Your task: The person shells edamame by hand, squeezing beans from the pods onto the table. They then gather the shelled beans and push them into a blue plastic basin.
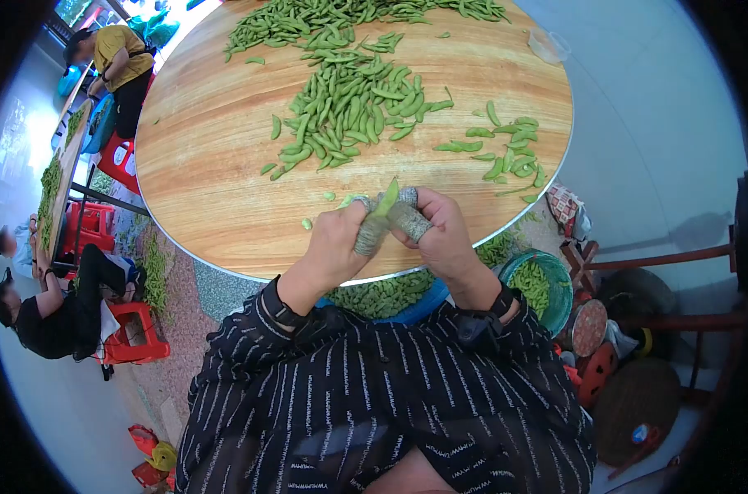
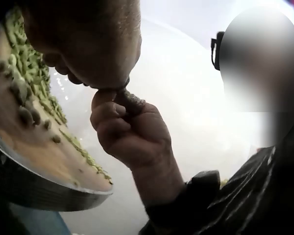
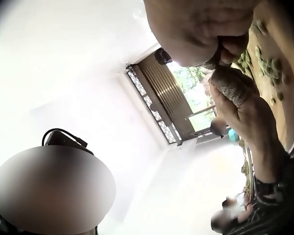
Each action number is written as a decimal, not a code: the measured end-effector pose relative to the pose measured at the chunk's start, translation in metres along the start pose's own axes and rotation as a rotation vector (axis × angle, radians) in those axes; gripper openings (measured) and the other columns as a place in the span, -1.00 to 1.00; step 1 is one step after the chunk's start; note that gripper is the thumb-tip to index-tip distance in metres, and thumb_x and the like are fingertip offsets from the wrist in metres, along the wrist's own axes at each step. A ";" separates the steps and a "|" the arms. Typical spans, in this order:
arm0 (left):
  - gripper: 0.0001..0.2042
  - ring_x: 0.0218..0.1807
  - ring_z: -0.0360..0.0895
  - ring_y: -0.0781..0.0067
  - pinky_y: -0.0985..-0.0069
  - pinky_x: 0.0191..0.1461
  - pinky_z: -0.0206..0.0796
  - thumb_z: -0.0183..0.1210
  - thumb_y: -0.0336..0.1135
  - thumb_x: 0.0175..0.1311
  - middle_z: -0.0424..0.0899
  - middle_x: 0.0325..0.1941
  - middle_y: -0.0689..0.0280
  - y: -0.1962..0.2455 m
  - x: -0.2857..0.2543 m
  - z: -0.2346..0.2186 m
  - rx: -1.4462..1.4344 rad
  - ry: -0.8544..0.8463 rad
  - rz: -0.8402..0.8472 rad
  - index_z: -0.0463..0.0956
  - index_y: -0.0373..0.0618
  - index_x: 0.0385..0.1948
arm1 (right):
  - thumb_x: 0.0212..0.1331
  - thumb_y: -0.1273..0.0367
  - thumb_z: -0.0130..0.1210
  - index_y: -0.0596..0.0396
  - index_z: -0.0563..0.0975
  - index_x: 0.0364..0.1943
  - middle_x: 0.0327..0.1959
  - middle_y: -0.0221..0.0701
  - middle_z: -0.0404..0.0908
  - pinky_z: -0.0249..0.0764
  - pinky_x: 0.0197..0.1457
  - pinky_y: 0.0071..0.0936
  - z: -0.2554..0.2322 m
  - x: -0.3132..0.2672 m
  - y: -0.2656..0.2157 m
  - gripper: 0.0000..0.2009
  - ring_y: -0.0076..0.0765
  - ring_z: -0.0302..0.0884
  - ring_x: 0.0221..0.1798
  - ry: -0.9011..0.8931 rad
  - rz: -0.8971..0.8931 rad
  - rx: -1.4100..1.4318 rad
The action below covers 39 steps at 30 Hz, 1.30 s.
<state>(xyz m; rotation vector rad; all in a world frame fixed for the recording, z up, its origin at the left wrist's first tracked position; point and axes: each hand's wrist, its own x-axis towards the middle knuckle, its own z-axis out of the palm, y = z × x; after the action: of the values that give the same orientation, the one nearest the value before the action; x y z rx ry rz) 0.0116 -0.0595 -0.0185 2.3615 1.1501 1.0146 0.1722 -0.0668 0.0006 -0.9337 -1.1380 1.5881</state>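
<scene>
Over the near edge of the round wooden table [image 1: 217, 181], both hands meet at one green soybean pod [image 1: 388, 198]. My left hand [image 1: 333, 240] pinches it from the left, thumb and fingertips curled in. From the right, my right hand [image 1: 452, 239] pinches the same pod between wrapped thumb and finger. Grey speckled wrappings cover several digits, such as the right thumb wrap [image 1: 409, 221]. Both wrist views show the hands tip to tip, the pod largely hidden there. Several shelled beans [image 1: 307, 223] lie just beyond the left hand.
A long heap of pods [image 1: 341, 107] runs down the tabletop; a smaller group [image 1: 518, 152] lies at right. Below the edge stand a blue tub [image 1: 419, 306] and a green basket [image 1: 559, 284] of pods. People sit at another table [image 1: 61, 177] on the left, near red stools [image 1: 139, 333].
</scene>
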 end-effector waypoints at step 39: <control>-0.91 -0.64 0.27 0.65 0.71 -0.65 0.08 -0.13 -0.45 0.20 0.40 -0.54 0.36 -0.006 0.014 -0.023 -1.216 -0.037 -0.926 0.34 -0.15 -0.32 | -0.10 0.55 -0.01 0.24 0.42 -0.31 -0.53 -0.34 0.47 0.24 -0.51 -0.58 0.010 0.019 0.006 -0.81 -0.62 0.27 -0.54 -0.044 -0.220 -0.466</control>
<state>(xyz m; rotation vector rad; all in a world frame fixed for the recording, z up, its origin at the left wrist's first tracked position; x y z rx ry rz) -0.0027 -0.0452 0.0001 0.7604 0.9678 0.8738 0.1560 -0.0519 -0.0031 -1.0289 -1.6234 1.1910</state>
